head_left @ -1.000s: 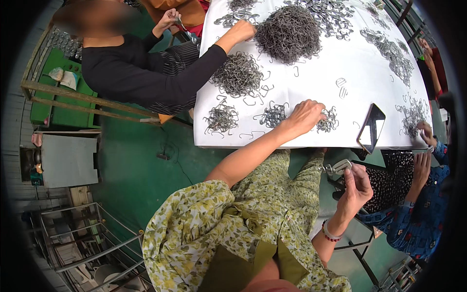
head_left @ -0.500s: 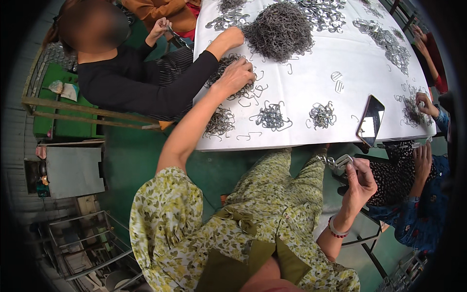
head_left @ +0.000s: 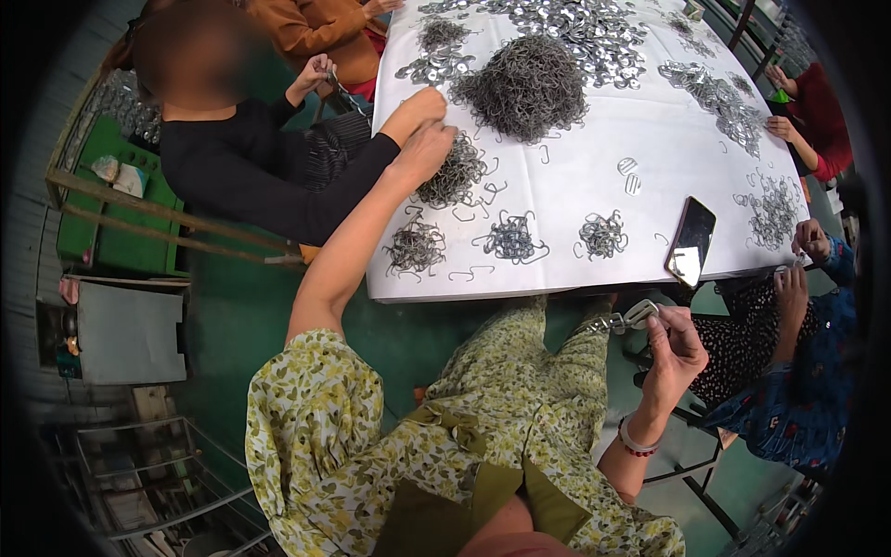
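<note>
My left hand (head_left: 425,156) reaches far left over a pile of bent wire hooks (head_left: 461,176), close beside a co-worker's hand (head_left: 414,113). Its fingers look curled together; whatever they may hold is hidden. In front of the table edge, my right hand (head_left: 672,357) pinches a flat metal slotted buckle (head_left: 640,314) between thumb and fingers. A short string of metal pieces (head_left: 605,324) extends from the buckle toward the left. Two smaller heaps of hooks, one in the middle (head_left: 514,239) and one to its right (head_left: 602,235), lie on the white tabletop (head_left: 566,274).
A large mound of hooks (head_left: 531,88) stands farther back, with flat metal plates (head_left: 594,32) behind it. Two slotted discs (head_left: 629,175) and a phone (head_left: 691,243) lie toward the right. Co-workers sit along both sides, their hands over the table's edges.
My left hand has moved left and slightly back across the hook pile, closer to the co-worker's hand. My right hand still holds the buckle, which has turned a little. The view has shifted slightly.
</note>
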### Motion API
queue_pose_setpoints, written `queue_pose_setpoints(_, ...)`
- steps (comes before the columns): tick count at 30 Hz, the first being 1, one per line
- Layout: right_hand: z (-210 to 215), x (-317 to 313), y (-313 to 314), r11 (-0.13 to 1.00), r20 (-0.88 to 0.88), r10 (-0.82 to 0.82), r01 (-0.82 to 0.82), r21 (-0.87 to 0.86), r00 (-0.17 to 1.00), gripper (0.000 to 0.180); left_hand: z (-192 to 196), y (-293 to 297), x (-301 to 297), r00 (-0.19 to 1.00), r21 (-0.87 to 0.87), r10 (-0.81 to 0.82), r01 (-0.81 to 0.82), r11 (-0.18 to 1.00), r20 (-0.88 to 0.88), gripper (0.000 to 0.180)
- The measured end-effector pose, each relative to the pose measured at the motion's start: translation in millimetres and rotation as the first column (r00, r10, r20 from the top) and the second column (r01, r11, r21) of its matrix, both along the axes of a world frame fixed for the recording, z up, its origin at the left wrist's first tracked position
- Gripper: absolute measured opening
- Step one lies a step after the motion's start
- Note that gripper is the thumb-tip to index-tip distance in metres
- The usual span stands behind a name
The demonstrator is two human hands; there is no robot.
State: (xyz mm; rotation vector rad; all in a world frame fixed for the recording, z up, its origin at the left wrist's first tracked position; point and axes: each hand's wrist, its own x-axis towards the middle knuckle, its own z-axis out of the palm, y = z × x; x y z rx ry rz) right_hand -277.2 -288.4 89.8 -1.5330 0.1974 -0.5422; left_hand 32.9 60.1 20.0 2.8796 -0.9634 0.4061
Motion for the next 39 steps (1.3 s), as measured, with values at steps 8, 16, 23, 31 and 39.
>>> queue_pose_setpoints(8,-0.1,-4.9,0.5,1.0,-0.027,-0.002,0.001,-0.017,1.0,0.015,24.1,-10.4,-11.5,0.968,-0.259,0.079,-0.142,0.955,-0.24,0.019)
queue_pose_setpoints(16,-18.1,-4.0,0.5,0.997,-0.125,-0.046,0.039,-0.061,0.991,0.017,43.7,-133.4,-119.4,0.418,-0.707,-0.575,-0.496,0.504,-0.703,0.016)
queue_pose_setpoints(23,-32.8,2.2,2.9,0.982,-0.238,-0.063,0.103,0.16,0.969,0.015,47.4,-198.3,-203.9,0.506,-0.853,-0.692,-0.223,0.471,-0.515,0.009)
queue_pose_setpoints(31,-31.1,6.6,11.5,0.972,-0.078,-0.14,0.122,-0.201,0.987,0.018,41.7,-206.3,-216.4,0.815,-0.84,-0.545,0.146,0.523,-0.197,0.012)
queue_pose_setpoints(39,-4.3,33.9,-32.3,0.956,-0.115,0.027,-0.059,-0.286,0.993,0.033,51.4,-205.1,-219.1,0.761,-0.905,-0.617,0.099,0.414,-0.2,0.011)
